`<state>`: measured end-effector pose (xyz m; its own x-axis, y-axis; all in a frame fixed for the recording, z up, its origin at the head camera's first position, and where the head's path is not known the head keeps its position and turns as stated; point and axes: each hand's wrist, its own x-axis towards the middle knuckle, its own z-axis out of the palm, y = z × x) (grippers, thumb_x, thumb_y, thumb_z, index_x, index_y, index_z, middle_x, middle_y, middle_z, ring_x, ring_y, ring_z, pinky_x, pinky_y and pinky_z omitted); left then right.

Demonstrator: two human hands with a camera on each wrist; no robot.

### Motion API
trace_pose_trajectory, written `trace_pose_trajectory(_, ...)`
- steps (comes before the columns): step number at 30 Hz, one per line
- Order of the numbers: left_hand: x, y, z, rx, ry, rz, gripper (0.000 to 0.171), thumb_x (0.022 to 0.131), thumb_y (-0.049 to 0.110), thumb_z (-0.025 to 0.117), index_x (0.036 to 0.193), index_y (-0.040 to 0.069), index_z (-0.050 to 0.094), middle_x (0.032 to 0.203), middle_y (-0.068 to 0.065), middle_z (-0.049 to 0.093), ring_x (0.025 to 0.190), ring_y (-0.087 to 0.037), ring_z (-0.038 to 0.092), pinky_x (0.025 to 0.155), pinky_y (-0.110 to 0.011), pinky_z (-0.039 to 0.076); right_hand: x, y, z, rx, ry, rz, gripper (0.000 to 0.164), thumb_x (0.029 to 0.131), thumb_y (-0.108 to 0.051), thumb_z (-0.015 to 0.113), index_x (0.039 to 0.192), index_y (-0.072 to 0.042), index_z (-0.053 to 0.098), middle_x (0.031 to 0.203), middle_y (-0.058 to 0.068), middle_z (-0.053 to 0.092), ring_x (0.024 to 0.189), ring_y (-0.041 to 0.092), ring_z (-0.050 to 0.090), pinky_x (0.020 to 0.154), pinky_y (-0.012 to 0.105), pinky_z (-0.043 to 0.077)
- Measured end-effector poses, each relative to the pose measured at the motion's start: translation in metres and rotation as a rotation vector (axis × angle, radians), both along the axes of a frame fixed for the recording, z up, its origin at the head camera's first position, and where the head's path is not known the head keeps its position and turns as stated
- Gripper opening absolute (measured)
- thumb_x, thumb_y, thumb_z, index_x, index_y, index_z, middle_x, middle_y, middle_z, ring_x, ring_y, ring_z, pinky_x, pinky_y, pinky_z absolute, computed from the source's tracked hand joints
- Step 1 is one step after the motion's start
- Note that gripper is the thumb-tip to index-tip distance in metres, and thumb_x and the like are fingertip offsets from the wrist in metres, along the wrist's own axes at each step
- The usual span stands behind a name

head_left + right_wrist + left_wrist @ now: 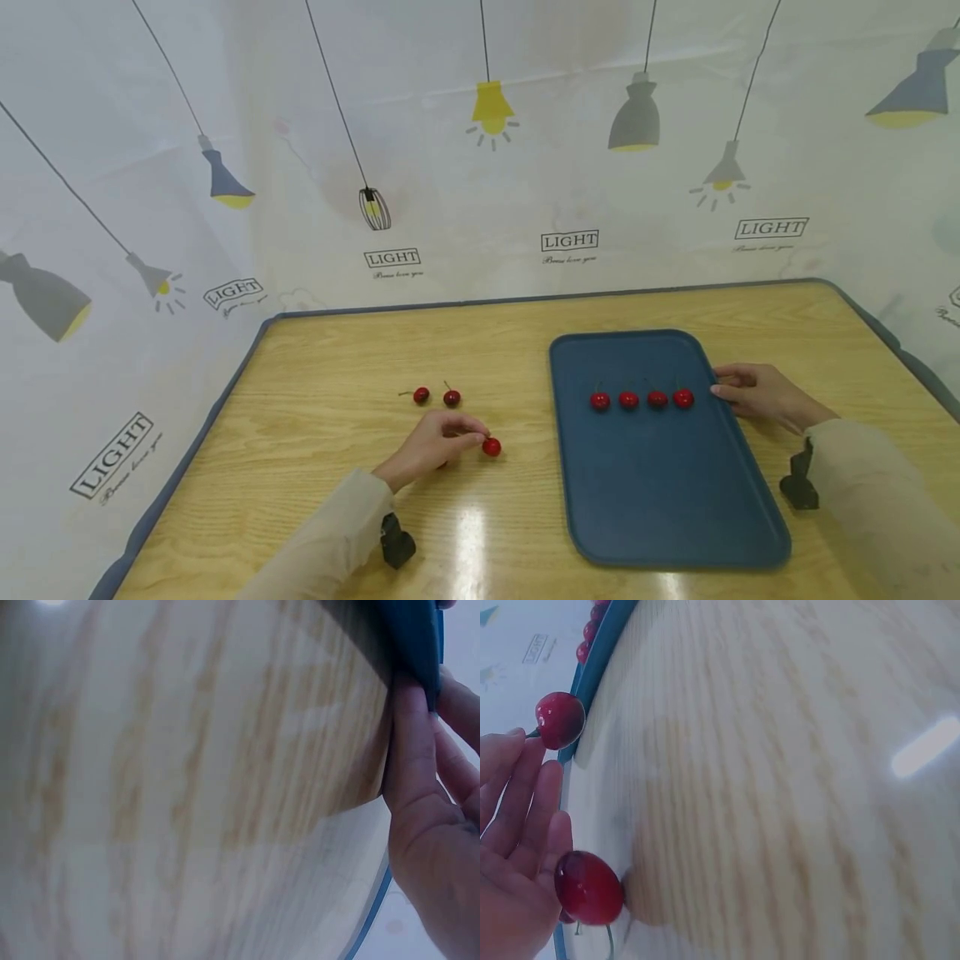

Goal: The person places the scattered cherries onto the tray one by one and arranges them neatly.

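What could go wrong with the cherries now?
The left hand pinches one cherry by its stem, so it might slip and roll away. Another cherry sits close to that hand and could get knocked. The right hand grips the tray by its edge; a bump might set the four cherries on it rolling.

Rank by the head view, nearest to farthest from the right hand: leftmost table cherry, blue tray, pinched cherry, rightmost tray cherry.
1. Blue tray: right hand holds its edge
2. Rightmost tray cherry: end of row
3. Pinched cherry: at left hand
4. Leftmost table cherry: farther left
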<state>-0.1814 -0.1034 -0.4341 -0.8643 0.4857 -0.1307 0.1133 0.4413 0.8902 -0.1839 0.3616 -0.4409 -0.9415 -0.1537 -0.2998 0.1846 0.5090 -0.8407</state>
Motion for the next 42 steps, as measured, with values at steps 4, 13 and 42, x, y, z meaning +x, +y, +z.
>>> trace_pose_trajectory(4,0.000,0.006,0.001,-0.018,0.028,-0.030,0.015,0.084,0.022,0.061,0.094,0.012,0.067,0.092,0.002,0.064,0.081,-0.012,0.057,0.070,-0.028,0.045,0.000,0.000,-0.001,0.001,-0.006,-0.007,0.065,0.088,-0.024,0.056,0.129,0.016,0.027,0.106,0.020,0.052,0.088,0.012,0.057,0.074,0.030,0.049)
trace_pose_trajectory(13,0.001,0.026,0.008,0.039,0.057,-0.140,0.021,0.084,0.019,0.062,0.096,0.003,0.065,0.088,-0.001,0.064,0.077,-0.011,0.057,0.069,-0.025,0.046,0.002,-0.001,0.000,0.010,-0.004,-0.004,0.065,0.088,-0.024,0.056,0.130,0.016,0.026,0.109,0.023,0.050,0.090,0.014,0.057,0.075,0.030,0.049)
trace_pose_trajectory(42,0.011,0.148,0.016,0.106,0.128,-0.270,0.017,0.085,0.014,0.059,0.096,0.003,0.066,0.089,0.000,0.065,0.072,-0.001,0.054,0.063,-0.016,0.044,0.000,-0.001,0.000,0.056,0.015,0.008,0.063,0.090,-0.025,0.053,0.130,0.016,0.027,0.109,0.025,0.050,0.092,0.020,0.057,0.074,0.029,0.049)
